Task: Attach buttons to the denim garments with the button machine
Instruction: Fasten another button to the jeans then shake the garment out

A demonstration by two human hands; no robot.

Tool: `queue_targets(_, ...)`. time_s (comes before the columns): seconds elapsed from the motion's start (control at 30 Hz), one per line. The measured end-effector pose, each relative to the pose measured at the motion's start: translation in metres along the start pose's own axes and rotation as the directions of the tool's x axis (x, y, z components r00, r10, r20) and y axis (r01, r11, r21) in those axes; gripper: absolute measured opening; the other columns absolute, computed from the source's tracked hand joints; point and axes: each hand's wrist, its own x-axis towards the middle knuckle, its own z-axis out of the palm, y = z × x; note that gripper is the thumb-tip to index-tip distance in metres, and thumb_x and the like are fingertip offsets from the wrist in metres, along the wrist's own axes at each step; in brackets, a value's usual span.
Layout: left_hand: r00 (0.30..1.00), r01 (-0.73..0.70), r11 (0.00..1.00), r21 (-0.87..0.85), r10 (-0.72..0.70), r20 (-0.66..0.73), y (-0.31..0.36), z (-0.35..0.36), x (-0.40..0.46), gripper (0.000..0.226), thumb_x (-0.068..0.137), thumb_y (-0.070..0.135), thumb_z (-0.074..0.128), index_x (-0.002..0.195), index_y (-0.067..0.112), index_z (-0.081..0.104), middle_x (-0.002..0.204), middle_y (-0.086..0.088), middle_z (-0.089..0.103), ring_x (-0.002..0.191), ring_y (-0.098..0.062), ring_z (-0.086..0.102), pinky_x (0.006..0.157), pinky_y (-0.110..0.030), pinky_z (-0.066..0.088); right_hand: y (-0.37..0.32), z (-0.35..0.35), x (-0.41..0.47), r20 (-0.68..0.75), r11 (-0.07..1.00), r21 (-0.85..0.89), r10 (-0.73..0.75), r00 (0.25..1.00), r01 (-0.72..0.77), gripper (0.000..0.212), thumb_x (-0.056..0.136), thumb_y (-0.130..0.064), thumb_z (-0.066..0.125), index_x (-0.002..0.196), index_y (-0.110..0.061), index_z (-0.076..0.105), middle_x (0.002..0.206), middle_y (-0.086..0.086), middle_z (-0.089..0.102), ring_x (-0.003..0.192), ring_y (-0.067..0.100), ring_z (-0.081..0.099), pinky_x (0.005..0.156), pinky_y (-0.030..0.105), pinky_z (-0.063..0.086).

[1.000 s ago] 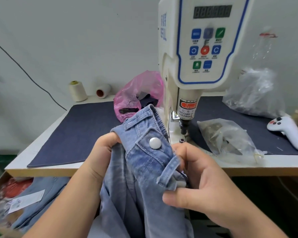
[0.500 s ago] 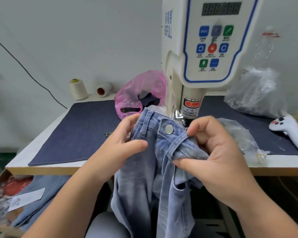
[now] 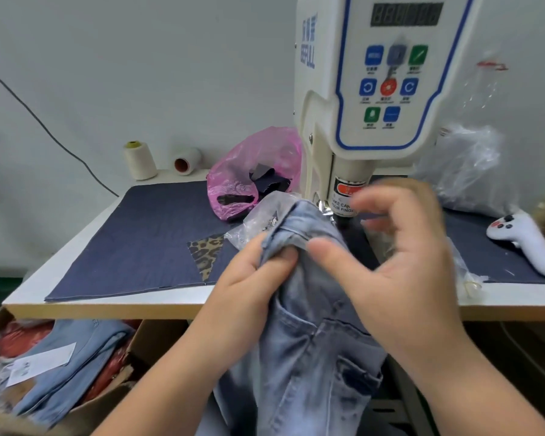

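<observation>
Light blue denim jeans hang from my hands in front of the table edge, with the waistband lifted up to the press head of the white button machine. My left hand grips the folded waistband from the left. Beside the fabric, my right hand is blurred by motion; its thumb lies close to the fold and its fingers are lifted off the cloth with nothing in them. No button shows on the denim in this view.
A dark denim mat covers the table, with a leopard-print patch, a pink bag, a clear bag of small parts and two thread cones. A white handheld device lies right. A cardboard box of jeans sits lower left.
The waistband has turned so the silver button is out of sight. My right hand has let go of the fabric and lifted, while my left hand has closed around the fold.
</observation>
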Motion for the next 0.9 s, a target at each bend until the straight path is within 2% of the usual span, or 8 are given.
queue_targets(0.07, 0.994, -0.007, 0.999, -0.038, 0.003, -0.106, 0.007, 0.001, 0.001, 0.026, 0.086, 0.033, 0.066, 0.110, 0.031, 0.075, 0.117, -0.004, 0.073, 0.114, -0.023, 0.067, 0.092, -0.035, 0.056, -0.002, -0.002, -0.017, -0.086, 0.981, -0.075, -0.186, 0.979, 0.180, 0.016, 0.079, -0.009, 0.073, 0.078, -0.006, 0.058, 0.088, 0.003, 0.055, 0.086, 0.024, 0.056, 0.080, 0.028, 0.043)
queue_targets(0.13, 0.978, -0.048, 0.999, 0.006, 0.049, -0.201, 0.013, 0.001, 0.003, 0.034, 0.076, 0.039, 0.071, 0.110, 0.035, 0.074, 0.117, 0.000, 0.073, 0.117, -0.019, 0.066, 0.100, -0.041, 0.052, -0.005, 0.003, -0.037, 0.125, 0.970, -0.001, -0.240, 0.963, 0.242, 0.010, 0.081, -0.012, 0.071, 0.081, -0.004, 0.065, 0.092, 0.002, 0.061, 0.089, 0.022, 0.058, 0.083, 0.028, 0.045)
queue_targets(0.23, 0.974, -0.056, 0.991, 0.123, 0.081, -0.212, 0.022, 0.008, 0.005, 0.026, 0.076, 0.041, 0.066, 0.101, 0.035, 0.072, 0.109, -0.001, 0.074, 0.112, -0.019, 0.067, 0.099, -0.047, 0.048, -0.006, 0.006, -0.047, 0.444, 0.998, 0.066, -0.048, 0.895, 0.021, 0.032, 0.075, -0.040, 0.069, 0.100, -0.021, 0.067, 0.105, -0.014, 0.057, 0.101, 0.010, 0.055, 0.090, 0.016, 0.040)
queue_targets(0.47, 0.977, 0.016, 0.946, 0.323, 0.054, -0.208, 0.024, 0.015, 0.007, 0.022, 0.077, 0.050, 0.058, 0.097, 0.043, 0.054, 0.098, 0.010, 0.070, 0.094, 0.002, 0.066, 0.071, -0.013, 0.046, -0.001, -0.007, -0.039, 0.584, 0.952, 0.214, 0.055, 0.810, -0.219, 0.024, 0.073, -0.038, 0.072, 0.078, -0.026, 0.052, 0.091, -0.005, 0.054, 0.095, 0.020, 0.052, 0.085, 0.032, 0.042)
queue_targets(0.57, 0.975, 0.065, 0.916, 0.396, 0.026, -0.220, 0.024, 0.010, 0.008, 0.022, 0.075, 0.042, 0.059, 0.097, 0.038, 0.059, 0.091, 0.011, 0.070, 0.091, -0.004, 0.067, 0.078, -0.028, 0.049, 0.001, -0.014, -0.034, 0.653, 0.926, 0.239, 0.071, 0.754, -0.294, 0.024, 0.073, -0.036, 0.069, 0.072, -0.026, 0.047, 0.084, 0.000, 0.050, 0.083, 0.021, 0.050, 0.077, 0.039, 0.041)
queue_targets(0.67, 0.978, 0.103, 0.863, 0.495, 0.004, -0.211, 0.023, 0.005, 0.007, 0.022, 0.070, 0.030, 0.058, 0.091, 0.030, 0.065, 0.087, -0.006, 0.072, 0.087, -0.030, 0.067, 0.085, -0.057, 0.053, 0.008, -0.021, -0.031, 0.716, 0.864, 0.216, 0.176, 0.675, -0.454, 0.023, 0.070, -0.030, 0.068, 0.066, -0.023, 0.046, 0.071, -0.002, 0.044, 0.066, 0.014, 0.044, 0.065, 0.037, 0.034)
queue_targets(0.83, 0.962, 0.201, 0.707, 0.678, -0.011, -0.273, 0.016, 0.005, 0.006, 0.042, 0.052, 0.048, 0.049, 0.092, 0.040, 0.058, 0.079, 0.008, 0.070, 0.068, -0.018, 0.065, 0.070, -0.047, 0.055, 0.014, -0.025, -0.033, 0.807, 0.883, 0.041, 0.246, 0.537, -0.467, 0.015, 0.075, -0.026, 0.061, 0.086, -0.016, 0.064, 0.071, 0.011, 0.058, 0.064, 0.025, 0.050, 0.063, 0.037, 0.041)
queue_targets(0.9, 0.954, 0.243, 0.666, 0.705, -0.031, -0.300, 0.010, 0.003, 0.007, 0.042, 0.051, 0.050, 0.047, 0.091, 0.042, 0.057, 0.079, 0.014, 0.069, 0.066, -0.010, 0.064, 0.069, -0.042, 0.055, 0.014, -0.026, -0.033, 0.820, 0.895, 0.005, 0.251, 0.514, -0.445, 0.022, 0.075, -0.032, 0.064, 0.080, -0.011, 0.062, 0.066, 0.009, 0.048, 0.060, 0.013, 0.043, 0.062, 0.033, 0.034)
